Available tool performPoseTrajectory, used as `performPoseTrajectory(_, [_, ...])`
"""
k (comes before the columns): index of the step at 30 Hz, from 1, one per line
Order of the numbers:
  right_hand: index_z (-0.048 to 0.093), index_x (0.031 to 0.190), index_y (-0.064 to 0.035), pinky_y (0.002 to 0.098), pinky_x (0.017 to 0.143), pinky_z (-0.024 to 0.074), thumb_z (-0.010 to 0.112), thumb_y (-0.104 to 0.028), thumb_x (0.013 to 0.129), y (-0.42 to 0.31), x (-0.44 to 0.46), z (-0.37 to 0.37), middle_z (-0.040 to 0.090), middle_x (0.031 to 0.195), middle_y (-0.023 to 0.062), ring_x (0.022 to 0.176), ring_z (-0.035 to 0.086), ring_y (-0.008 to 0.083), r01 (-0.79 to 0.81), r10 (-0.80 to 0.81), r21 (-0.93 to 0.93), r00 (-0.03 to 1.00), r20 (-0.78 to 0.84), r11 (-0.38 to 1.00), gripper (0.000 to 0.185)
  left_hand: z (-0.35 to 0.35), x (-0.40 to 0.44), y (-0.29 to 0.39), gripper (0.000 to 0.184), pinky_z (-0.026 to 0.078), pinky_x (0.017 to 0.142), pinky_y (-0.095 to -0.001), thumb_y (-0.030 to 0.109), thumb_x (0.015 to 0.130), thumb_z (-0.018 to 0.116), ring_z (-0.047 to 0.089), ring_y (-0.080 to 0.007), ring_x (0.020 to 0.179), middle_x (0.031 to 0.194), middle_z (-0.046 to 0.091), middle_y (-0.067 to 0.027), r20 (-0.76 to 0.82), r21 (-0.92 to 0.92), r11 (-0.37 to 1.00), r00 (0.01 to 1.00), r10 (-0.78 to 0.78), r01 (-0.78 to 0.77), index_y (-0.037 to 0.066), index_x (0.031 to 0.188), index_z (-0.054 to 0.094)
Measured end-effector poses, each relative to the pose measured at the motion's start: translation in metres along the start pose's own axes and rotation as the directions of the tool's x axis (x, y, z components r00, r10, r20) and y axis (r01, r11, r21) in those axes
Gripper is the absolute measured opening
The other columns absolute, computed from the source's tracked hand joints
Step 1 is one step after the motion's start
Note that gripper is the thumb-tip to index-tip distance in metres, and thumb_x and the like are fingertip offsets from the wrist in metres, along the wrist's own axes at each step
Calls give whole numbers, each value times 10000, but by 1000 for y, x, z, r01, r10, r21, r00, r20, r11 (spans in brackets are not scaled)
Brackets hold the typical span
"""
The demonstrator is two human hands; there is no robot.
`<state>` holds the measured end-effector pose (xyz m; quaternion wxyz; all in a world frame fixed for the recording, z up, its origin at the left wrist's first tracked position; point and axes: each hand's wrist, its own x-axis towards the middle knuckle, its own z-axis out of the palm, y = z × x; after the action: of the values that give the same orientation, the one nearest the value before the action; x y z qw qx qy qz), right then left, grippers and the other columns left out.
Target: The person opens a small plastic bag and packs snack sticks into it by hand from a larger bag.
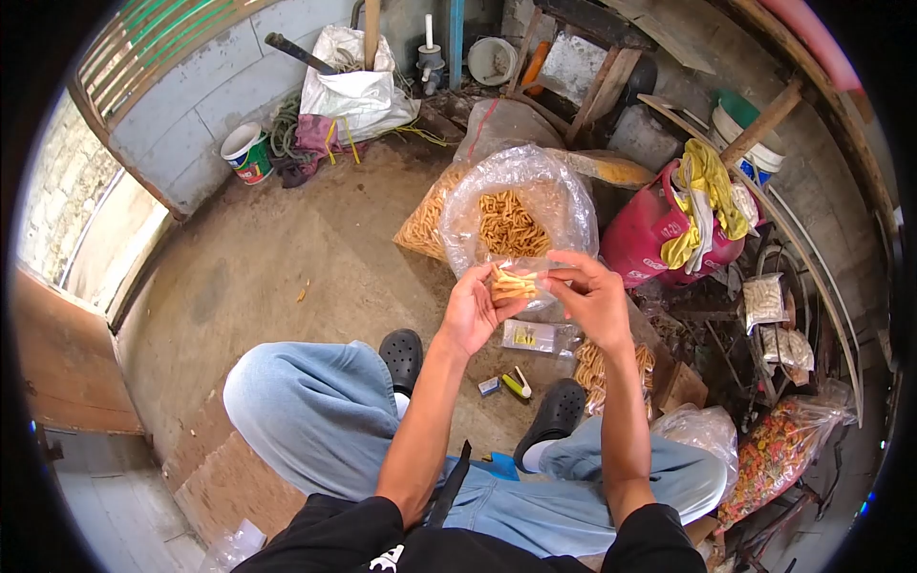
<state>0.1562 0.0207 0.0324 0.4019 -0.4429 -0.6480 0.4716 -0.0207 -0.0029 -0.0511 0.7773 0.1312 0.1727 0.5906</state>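
Observation:
A small clear plastic bag of yellowish snack sticks [514, 286] is held up between both hands. My left hand [470, 307] is closed around its left side and underside. My right hand [594, 298] pinches its right edge with thumb and fingers. Just beyond them stands a large open clear bag [457, 224], with brown snack sticks [514, 226] inside. Below the hands, a pack of flat clear bags [542, 336] lies on the floor. A green and white stapler [517, 384] lies nearer my feet, beside a small blue box [489, 386].
Filled packets of sticks [611, 374] lie by my right forearm. A red drum [642, 234] draped with yellow cloth stands at the right, near a bag of colourful snacks [785, 449]. A paint bucket [246, 153] and white sack [353, 91] stand along the back wall.

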Motion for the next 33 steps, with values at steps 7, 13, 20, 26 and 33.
performPoseTrajectory(7, [608,1123,-35,165,438,408,644,-54,856,12,2,10,705,918,78,561,549,34,42,-42,-13,999,4,999,270,-7,2,-7,253,579,789,-340,170,905,502,661,-234,925,1067,642,-136,-29,119,992,999,37,-33,57,1130,523])
performPoseTrajectory(13, [613,1075,-15,167,416,377,601,-111,900,19,14,-16,700,872,88,492,493,23,50,-25,143,985,-171,988,200,-27,3,7,232,587,775,-319,143,910,502,660,-225,915,1054,642,-126,-78,44,994,992,102,-98,53,1123,520])
performPoseTrajectory(20, [614,1072,2,227,554,451,590,-173,893,119,57,-31,695,832,90,591,559,75,-153,154,23,963,-219,988,251,-67,5,12,219,592,769,-328,137,937,497,642,-222,977,1089,625,-137,-115,-36,985,980,162,-167,51,1137,521])
performPoseTrajectory(26, [635,996,4,373,745,496,564,-110,846,217,92,-12,670,896,185,811,649,309,-59,-6,-537,993,-119,841,201,-63,11,6,240,576,819,-365,142,940,501,630,-265,1008,1088,623,-152,-179,-70,987,975,129,-144,67,1168,517])
performPoseTrajectory(33, [641,901,52,437,768,505,511,12,764,265,151,16,620,894,232,859,626,365,252,-135,-874,967,215,416,194,-74,21,1,264,567,816,-365,211,933,518,628,-282,997,1079,621,-158,-270,-100,991,961,65,-95,70,1156,527])
